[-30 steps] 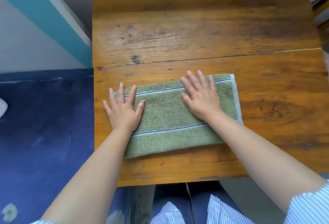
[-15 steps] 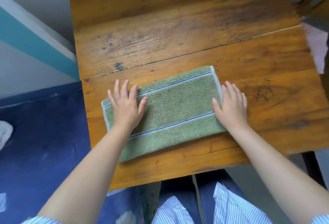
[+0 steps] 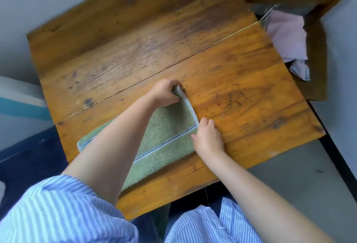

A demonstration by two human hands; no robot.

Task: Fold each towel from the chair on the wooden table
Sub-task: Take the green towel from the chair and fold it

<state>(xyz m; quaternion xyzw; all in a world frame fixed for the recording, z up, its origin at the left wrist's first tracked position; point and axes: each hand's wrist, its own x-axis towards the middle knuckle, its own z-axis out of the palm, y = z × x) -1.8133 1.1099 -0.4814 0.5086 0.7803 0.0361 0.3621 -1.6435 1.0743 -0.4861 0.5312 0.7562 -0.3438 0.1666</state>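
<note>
Now both hands, left hand (image 3: 167,93) and right hand (image 3: 207,138), pinch the green towel (image 3: 166,136)'s right edge beside bare wooden table (image 3: 241,96).

Your left hand (image 3: 166,93) sat at centre frame, arm reaching diagonally up from the lower left, fingers curled and pinching the towel (image 3: 166,132) at its far corner. Your right hand (image 3: 208,136), just right of centre, had its fingers curled at the towel's near right edge.
</note>
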